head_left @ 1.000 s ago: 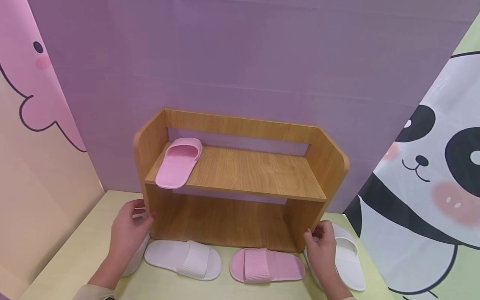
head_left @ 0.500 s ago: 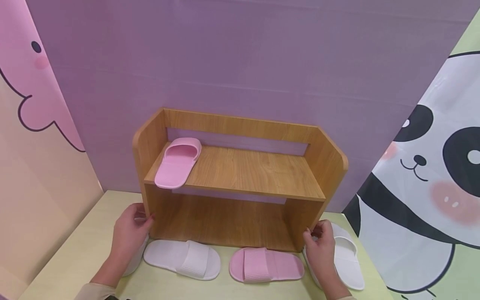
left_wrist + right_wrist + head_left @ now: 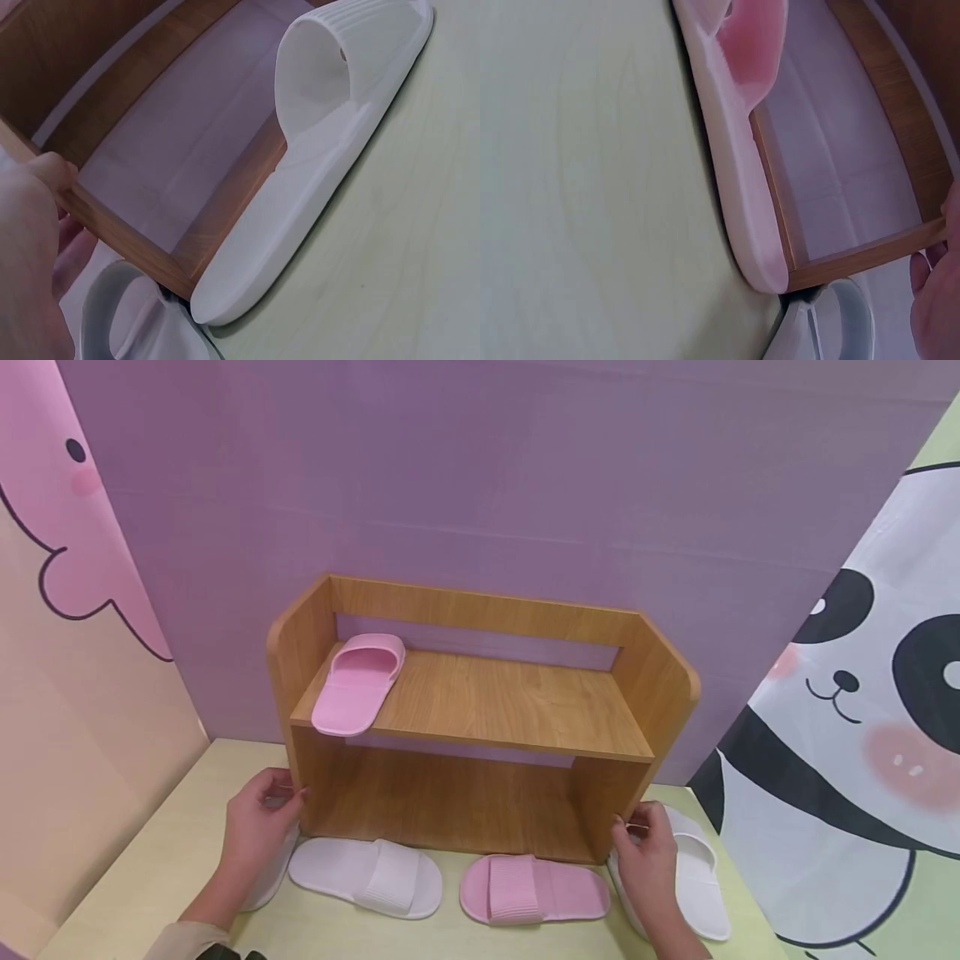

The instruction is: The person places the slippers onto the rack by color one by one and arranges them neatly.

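Observation:
A two-tier wooden shoe rack (image 3: 495,702) stands against the back wall. Its left side panel is pinched low at the front edge by my left hand (image 3: 257,818), thumb on the inner side. My right hand (image 3: 647,852) grips the right side panel in the same way; in the right wrist view its fingertips (image 3: 920,271) show at that panel. One pink slipper (image 3: 358,685) sits on the upper tier at the left, toe toward the back. Along the rack's front lie a white slipper (image 3: 367,877) and a pink slipper (image 3: 534,890), both sideways.
Outside the right panel are white slippers (image 3: 697,877), partly behind my right hand. Another white slipper (image 3: 272,881) lies at the left, mostly covered by my left hand. The pale tabletop (image 3: 150,860) meets a purple wall (image 3: 480,468) behind and printed panels at both sides.

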Motion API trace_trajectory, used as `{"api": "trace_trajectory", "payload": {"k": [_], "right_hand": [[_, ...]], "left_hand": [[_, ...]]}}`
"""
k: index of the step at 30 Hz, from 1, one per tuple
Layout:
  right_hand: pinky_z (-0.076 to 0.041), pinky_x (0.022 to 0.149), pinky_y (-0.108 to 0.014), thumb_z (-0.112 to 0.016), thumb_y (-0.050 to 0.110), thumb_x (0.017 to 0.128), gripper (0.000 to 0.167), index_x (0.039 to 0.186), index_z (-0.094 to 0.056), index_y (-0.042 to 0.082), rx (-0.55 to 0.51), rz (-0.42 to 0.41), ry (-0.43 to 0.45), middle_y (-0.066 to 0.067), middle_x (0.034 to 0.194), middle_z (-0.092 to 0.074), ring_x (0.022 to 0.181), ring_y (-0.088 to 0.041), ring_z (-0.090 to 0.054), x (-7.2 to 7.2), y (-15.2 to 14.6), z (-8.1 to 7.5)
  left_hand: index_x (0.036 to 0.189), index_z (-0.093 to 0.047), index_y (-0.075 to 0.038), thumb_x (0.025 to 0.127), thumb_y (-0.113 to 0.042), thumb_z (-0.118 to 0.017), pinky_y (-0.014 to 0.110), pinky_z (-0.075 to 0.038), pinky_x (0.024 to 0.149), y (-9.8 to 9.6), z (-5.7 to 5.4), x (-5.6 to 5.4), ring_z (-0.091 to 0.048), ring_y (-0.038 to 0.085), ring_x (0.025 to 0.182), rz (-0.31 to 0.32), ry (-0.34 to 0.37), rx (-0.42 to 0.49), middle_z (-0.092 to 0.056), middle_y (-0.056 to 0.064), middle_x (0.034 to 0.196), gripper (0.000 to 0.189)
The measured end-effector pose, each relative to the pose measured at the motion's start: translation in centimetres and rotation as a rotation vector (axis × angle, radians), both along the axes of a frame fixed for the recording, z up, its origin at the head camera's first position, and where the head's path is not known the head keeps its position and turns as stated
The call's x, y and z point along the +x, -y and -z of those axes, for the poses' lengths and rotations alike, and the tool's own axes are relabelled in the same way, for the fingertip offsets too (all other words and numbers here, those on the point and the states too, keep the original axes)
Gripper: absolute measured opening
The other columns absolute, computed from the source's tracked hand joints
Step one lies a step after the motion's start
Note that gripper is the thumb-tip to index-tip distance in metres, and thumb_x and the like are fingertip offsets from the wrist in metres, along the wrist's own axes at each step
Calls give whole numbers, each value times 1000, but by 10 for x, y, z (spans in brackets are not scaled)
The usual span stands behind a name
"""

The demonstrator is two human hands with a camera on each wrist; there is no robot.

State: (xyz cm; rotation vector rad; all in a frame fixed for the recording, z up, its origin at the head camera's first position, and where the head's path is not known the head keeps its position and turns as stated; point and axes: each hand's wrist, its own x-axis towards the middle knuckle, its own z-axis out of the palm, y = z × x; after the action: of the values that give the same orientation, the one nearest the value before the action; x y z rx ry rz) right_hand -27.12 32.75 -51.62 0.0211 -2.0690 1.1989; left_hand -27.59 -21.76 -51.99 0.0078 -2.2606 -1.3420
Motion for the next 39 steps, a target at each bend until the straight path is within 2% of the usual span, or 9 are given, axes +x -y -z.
{"api": "trace_trajectory", "payload": {"k": [6, 12, 15, 19, 24, 27, 32, 36, 39], "right_hand": [[-47, 80, -7, -74, -3, 101, 20, 117, -63, -1, 18, 64, 105, -14, 106, -72, 91, 2, -60, 14, -2, -3], [-47, 71, -11, -71, 6, 103, 22, 121, -59, 0, -27, 106, 243, -14, 105, -70, 83, -3, -59, 31, 4, -8], [-48, 71, -13, -72, 3, 102, 27, 124, -56, 1, -6, 31, 279, -12, 104, -68, 83, -4, -60, 40, 9, -9], [-53, 73, -20, -76, 0, 100, 34, 128, -57, 1, 77, -132, 322, -10, 105, -68, 88, -10, -64, 45, 13, -4], [-58, 88, -31, -87, 22, 98, 45, 133, -62, 11, 303, -333, 497, -4, 120, -64, 110, -20, -62, 47, 9, 2], [-57, 97, -40, -92, 39, 92, 55, 133, -65, 16, 497, -427, 490, 0, 123, -60, 115, -23, -59, 47, 6, 6], [-57, 102, -49, -93, 59, 82, 69, 135, -67, 22, 731, -468, 454, 9, 122, -58, 114, -19, -56, 42, 5, 11], [-55, 108, -57, -92, 65, 79, 75, 139, -67, 27, 777, -478, 547, 11, 125, -57, 120, -18, -53, 38, 5, 12], [-52, 110, -60, -92, 66, 79, 76, 140, -66, 28, 800, -481, 549, 10, 128, -58, 123, -20, -54, 36, 4, 13]], "left_hand": [[116, -74, -5, 99, -6, -83, 11, -57, 79, 2, 3, -2, -69, 8, 99, 2, 1, 29, -77, 12, 111, 19], [117, -73, -5, 100, -9, -83, 10, -55, 79, -1, -2, 1, -70, 24, 105, -4, 33, 22, -77, 14, 112, 20], [117, -73, -4, 100, -8, -82, 10, -55, 78, -1, -3, 1, -70, 28, 106, -4, 30, 20, -77, 14, 112, 19], [112, -75, -5, 98, -5, -84, 11, -56, 76, -1, -1, 0, -70, 19, 100, -14, -18, 9, -78, 12, 108, 17], [105, -76, -4, 95, 0, -85, 11, -57, 74, -2, 4, -1, -75, 15, 93, -27, -81, 28, -80, 11, 101, 14], [105, -76, -3, 94, 1, -84, 8, -55, 76, -4, 4, -1, -77, 24, 95, -38, -101, 29, -80, 11, 100, 14], [105, -77, -2, 93, 3, -84, 4, -52, 77, -5, 3, 1, -77, 36, 98, -58, -122, 21, -80, 13, 102, 15], [106, -77, -1, 93, 3, -84, 6, -54, 77, -5, 4, 1, -78, 38, 99, -47, -109, 35, -80, 14, 104, 16], [109, -76, -2, 95, 2, -84, 9, -55, 76, -4, 5, 0, -78, 39, 100, -27, -79, 48, -79, 15, 105, 16]]}}
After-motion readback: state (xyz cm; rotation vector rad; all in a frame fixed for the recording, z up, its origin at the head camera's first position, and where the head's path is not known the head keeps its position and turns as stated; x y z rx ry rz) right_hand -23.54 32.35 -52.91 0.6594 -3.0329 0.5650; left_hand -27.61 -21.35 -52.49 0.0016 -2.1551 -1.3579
